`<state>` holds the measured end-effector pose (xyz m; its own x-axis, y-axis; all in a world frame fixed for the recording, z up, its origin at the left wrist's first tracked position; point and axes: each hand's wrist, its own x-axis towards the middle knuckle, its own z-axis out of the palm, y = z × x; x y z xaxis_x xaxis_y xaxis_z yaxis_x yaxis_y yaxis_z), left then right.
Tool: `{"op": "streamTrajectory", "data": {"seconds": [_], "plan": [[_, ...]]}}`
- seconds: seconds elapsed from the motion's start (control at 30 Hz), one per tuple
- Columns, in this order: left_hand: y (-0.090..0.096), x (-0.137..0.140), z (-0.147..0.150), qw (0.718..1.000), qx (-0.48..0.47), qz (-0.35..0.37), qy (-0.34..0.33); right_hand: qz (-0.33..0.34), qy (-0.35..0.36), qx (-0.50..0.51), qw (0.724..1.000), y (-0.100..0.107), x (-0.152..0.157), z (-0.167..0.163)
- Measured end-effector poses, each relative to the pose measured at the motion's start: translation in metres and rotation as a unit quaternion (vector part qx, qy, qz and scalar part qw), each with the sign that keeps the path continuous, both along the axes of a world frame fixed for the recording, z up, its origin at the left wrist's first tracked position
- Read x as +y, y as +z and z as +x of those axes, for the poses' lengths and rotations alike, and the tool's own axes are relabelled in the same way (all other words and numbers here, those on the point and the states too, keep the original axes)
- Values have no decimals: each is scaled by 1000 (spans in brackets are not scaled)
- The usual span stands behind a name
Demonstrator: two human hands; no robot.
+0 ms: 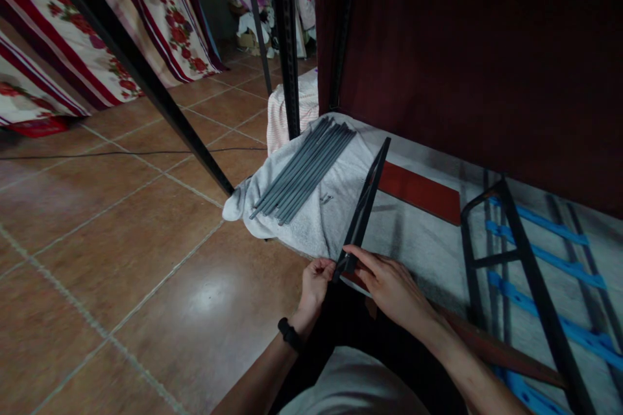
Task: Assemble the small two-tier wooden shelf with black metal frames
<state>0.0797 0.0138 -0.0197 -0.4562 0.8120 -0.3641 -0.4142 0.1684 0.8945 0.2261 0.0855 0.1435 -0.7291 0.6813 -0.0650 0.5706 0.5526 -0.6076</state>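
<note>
A long, narrow black metal frame [372, 198] points away from my lap, its near end between my hands. My left hand [317, 282] has its fingers pinched together at the near left corner. From the other side, my right hand [392, 285] grips the same end, index finger lying across the top. Whether a small part is also between the fingers is hidden. Left of the frame, several grey-green rods [306, 172] lie side by side on a light grey cloth [335, 214]. Some tiny metal pieces [326, 198] rest near the rods.
Right of me stand a second black frame [525, 259] and blue slotted strips [559, 279]. A red-brown board [421, 191] lies beyond the held frame. A slanting black post [160, 104] rises at left above the tiled floor [146, 259]; a dark red panel [462, 78] stands behind.
</note>
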Motion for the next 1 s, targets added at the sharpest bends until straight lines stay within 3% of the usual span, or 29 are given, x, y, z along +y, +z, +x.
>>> {"op": "streamTrajectory", "data": {"seconds": [0.17,1.0], "plan": [[0,-4,0,999,-37,6,19,-1,0,-3,1000,0,0,0],[-4,-1,3,1000,-4,3,15,-13,0,-9,1000,-2,0,0]]}}
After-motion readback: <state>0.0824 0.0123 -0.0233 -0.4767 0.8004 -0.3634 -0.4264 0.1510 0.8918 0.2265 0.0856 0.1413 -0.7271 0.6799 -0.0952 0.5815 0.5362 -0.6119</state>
